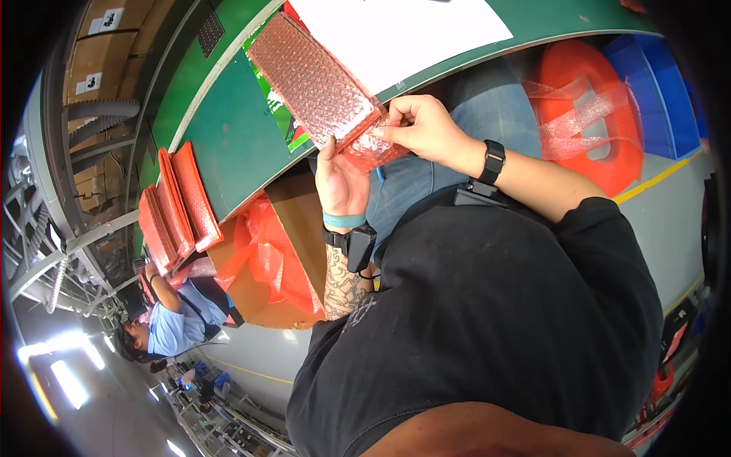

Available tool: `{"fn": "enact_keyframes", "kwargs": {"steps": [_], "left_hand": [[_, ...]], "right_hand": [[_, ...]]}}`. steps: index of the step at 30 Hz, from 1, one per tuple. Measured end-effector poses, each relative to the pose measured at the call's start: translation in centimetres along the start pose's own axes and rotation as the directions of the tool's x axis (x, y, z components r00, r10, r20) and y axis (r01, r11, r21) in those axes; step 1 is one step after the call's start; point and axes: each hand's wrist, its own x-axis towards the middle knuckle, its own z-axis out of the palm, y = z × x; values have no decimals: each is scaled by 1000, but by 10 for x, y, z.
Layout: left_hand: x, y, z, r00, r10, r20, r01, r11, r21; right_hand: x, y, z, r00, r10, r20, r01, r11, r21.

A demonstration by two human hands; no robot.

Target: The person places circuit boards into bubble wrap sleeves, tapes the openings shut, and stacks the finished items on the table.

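Observation:
A long pink bubble-wrap pouch [314, 80] lies at a slant across the edge of the green bench, its near end sticking out over my lap. My right hand [430, 131] is closed in a pinch on the loose clear-pink flap at that near end. At the pouch's lower left corner is my left hand [343, 183], palm up, with the thumb against the edge and the fingers partly hidden beneath the flap. What is inside the pouch cannot be made out.
Stacked pink bubble-wrap pouches [179, 202] overhang the bench's left end. Below stands a cardboard box [293, 236] with red film. A red ring-shaped roll [556, 68] and a blue bin [655, 99] are at right. White sheet [426, 38] covers the bench. Another person [179, 324] works at left.

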Motion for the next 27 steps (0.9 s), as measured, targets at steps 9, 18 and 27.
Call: {"fn": "enact_keyframes", "kwargs": {"steps": [9, 18, 27], "left_hand": [[-7, -5, -7, 995, 93, 47, -90, 994, -65], [-4, -2, -38, 960, 278, 16, -263, 885, 385], [-1, -12, -44, 953, 297, -51, -270, 917, 294]], "right_hand": [[-4, -30, 5, 982, 188, -24, -188, 956, -226], [0, -6, 14, 999, 54, 3, -54, 995, 79], [-1, 3, 15, 997, 55, -47, -51, 995, 81]]}}
